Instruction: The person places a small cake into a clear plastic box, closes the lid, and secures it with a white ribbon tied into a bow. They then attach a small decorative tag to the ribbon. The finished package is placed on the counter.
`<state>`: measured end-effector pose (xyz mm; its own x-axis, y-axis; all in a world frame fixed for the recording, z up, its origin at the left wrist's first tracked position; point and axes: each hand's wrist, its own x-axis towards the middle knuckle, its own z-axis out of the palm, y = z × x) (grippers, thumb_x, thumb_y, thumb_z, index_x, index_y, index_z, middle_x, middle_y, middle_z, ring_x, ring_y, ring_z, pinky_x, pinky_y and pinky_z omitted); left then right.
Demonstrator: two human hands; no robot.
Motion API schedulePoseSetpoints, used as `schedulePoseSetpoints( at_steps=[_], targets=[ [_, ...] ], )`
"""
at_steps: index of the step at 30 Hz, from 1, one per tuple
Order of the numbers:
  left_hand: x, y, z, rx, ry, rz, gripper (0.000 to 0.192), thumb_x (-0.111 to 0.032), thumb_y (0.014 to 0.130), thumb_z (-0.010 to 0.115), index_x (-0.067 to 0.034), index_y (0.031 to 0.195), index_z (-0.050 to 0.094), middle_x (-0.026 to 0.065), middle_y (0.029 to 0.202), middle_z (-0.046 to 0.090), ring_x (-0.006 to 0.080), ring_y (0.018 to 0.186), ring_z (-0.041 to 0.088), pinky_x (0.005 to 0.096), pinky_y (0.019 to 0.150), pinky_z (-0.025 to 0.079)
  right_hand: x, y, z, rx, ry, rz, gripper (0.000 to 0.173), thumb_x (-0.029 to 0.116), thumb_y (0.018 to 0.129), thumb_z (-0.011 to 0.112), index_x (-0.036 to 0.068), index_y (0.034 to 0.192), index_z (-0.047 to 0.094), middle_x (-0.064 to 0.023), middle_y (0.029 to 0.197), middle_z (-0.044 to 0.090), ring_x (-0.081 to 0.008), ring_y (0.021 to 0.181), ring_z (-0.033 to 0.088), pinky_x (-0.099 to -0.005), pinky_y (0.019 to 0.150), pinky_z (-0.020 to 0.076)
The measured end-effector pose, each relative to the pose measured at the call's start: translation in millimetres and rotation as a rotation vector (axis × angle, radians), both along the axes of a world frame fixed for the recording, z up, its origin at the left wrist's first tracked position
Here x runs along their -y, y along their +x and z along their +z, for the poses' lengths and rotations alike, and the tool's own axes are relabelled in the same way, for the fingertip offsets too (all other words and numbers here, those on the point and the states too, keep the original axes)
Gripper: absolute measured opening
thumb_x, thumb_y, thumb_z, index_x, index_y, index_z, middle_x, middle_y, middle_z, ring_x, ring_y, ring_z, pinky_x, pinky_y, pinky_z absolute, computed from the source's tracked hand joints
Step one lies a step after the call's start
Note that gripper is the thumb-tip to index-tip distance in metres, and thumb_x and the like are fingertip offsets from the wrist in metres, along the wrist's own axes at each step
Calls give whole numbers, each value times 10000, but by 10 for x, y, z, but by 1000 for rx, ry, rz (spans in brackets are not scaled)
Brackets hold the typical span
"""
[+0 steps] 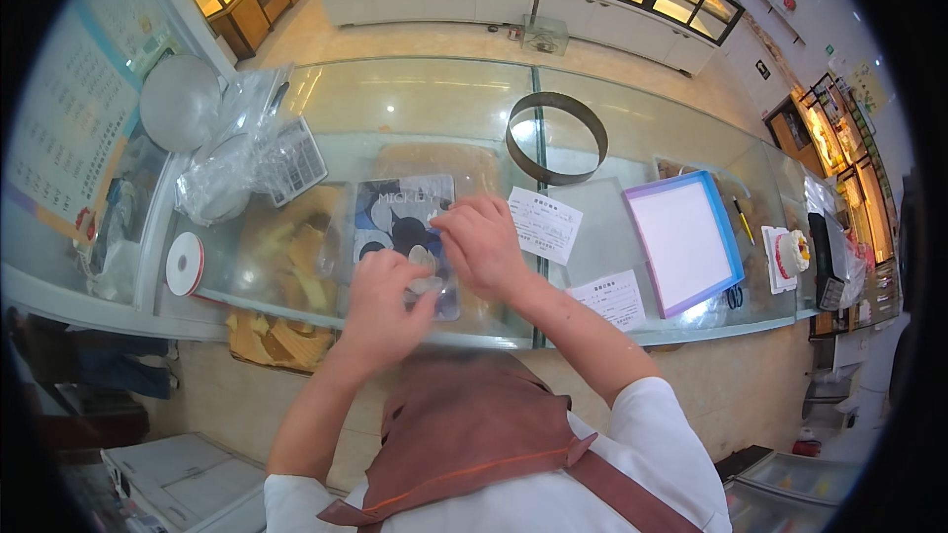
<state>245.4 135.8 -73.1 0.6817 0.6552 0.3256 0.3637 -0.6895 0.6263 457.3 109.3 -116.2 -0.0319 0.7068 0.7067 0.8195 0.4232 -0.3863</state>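
Note:
A flat rectangular panel with a cartoon-mouse print and lettering lies on the glass counter in front of me. My left hand is over its lower left part, slightly blurred, with thumb and index finger apart. Between them shows a pale grey-white shape; whether it is print or a loose piece is unclear. Over the panel's upper right side, my right hand has its fingers bent and close together. Its fingertips reach the print, and what lies under them is hidden.
A metal ring, two written slips and a purple-blue box lid lie to the right. Further right are a pen, scissors and a small cake. Leftward are a ribbon spool and a plastic-wrapped scale.

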Motion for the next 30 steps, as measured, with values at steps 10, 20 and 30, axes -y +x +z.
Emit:
schedulePoseSetpoints(
  at_steps=[10,20,30],
  targets=[
    [-153,10,39,5,-12,-62,108,-79,787,760,-59,858,682,81,836,669,304,848,642,434,932,502,54,-132,-134,-106,52,-94,239,45,837,691,82,1072,710,-72,1010,695,-306,1066,643,-468,945,433],
    [-393,472,397,-597,-298,-19,188,-185,730,771,-22,738,678,140,749,718,297,721,697,418,662,548,54,-146,-104,-156,-15,-66,255,60,842,677,68,1095,710,-85,1037,717,-318,1098,646,-461,984,424],
    [-298,39,126,179,-114,213,404,-103,896,751,-9,1265,617,110,1208,687,190,1136,634,368,992,510,387,-94,-250,-528,-82,-187,451,68,953,607,0,1395,548,-188,1370,602,-327,1258,586,-461,1082,451]
  ],
)
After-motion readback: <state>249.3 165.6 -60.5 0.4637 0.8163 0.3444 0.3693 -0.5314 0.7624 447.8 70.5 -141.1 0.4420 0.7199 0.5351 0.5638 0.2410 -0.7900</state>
